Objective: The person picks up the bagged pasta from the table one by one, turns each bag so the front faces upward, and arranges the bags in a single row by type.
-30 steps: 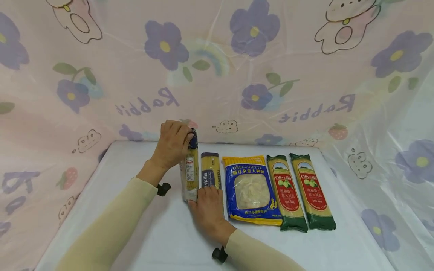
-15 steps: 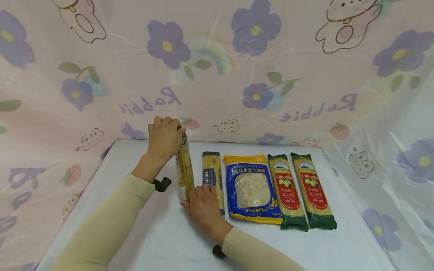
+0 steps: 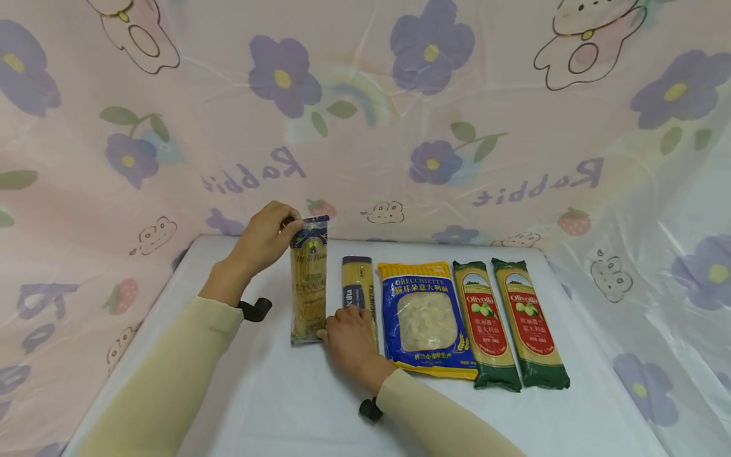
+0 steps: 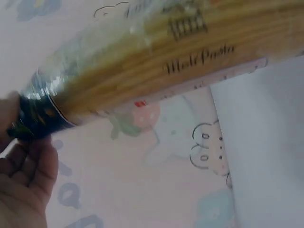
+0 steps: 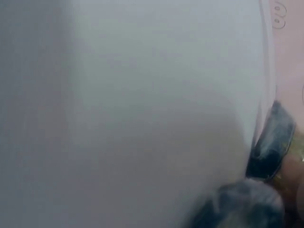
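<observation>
Holding the long clear-plastic packet of yellow spaghetti with the dark blue ends (image 3: 308, 285) at both ends right now: the left hand (image 3: 264, 238) has its fingers pinched round the far blue end, and the right hand (image 3: 347, 336) rests at the near end, though I honestly can't tell if those fingers are gripping it or just touching. The packet sits at the left end of a row on the white worktop (image 3: 285, 406), just beside a narrower yellow spaghetti packet with a blue label (image 3: 358, 289), then a blue-and-yellow bag of orecchiette (image 3: 425, 317) and two green-ended Olivoila spaghetti packets (image 3: 508, 320). My guess is the lining-up is almost done, with four packets flat and parallel and only this one left to settle. Its long axis runs near to far like the others, front label facing up, but the far end looks raised off the worktop, so it isn't lying flat yet.
</observation>
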{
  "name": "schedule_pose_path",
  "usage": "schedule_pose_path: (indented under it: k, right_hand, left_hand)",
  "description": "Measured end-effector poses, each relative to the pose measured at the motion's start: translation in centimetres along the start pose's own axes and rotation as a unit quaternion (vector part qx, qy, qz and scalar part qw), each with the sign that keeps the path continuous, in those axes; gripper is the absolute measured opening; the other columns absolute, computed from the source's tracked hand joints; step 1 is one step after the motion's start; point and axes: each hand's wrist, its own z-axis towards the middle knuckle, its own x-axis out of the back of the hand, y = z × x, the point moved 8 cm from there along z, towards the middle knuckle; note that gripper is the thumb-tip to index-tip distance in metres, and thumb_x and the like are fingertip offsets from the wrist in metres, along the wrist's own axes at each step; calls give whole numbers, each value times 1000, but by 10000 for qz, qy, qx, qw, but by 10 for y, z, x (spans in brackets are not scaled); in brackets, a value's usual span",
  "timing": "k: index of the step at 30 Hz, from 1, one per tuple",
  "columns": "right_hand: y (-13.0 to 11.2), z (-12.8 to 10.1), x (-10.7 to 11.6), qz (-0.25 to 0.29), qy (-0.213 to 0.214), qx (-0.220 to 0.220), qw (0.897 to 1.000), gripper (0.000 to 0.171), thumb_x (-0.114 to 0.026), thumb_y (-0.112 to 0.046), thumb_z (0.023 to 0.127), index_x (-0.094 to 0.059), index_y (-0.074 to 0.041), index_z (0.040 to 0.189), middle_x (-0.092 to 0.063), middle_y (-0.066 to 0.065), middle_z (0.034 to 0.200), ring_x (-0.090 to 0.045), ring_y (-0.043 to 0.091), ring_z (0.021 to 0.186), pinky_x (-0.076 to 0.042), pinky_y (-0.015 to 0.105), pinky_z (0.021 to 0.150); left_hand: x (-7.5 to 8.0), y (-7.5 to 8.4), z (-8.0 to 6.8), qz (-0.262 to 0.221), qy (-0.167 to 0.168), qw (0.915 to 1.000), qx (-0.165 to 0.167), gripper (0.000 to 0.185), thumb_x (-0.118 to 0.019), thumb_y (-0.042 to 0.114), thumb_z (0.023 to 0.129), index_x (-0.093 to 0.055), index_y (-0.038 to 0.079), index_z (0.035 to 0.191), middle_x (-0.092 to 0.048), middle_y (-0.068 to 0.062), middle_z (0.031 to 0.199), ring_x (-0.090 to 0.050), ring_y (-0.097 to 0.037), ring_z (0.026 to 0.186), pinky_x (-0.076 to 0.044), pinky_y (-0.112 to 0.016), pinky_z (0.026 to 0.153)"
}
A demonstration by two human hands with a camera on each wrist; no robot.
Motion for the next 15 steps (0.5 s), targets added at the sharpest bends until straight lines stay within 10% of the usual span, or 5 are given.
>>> schedule_pose_path:
  k: [10,15]
  right_hand:
    - [-11,4,1,-123,408,194,9989,30,-67,-37,104,-69,-16,82,-65,-3,82,-54,19,85,-40,38,81]
    - [-11,3,-4,-88,-6,71,9999,33,-65,-43,104,-71,-16,86,-63,-2,84,-53,20,89,-41,41,87]
  left_hand:
    - [-1,-6,-2,1062,754,9914,108,29,-60,17,109,-70,-3,128,-68,-23,129,-67,-41,117,-55,-53,99]
    - [-2,-6,-4,1508,1126,9803,-597,22,-56,8,109,-69,-9,115,-68,-26,115,-69,-42,106,-58,-51,91]
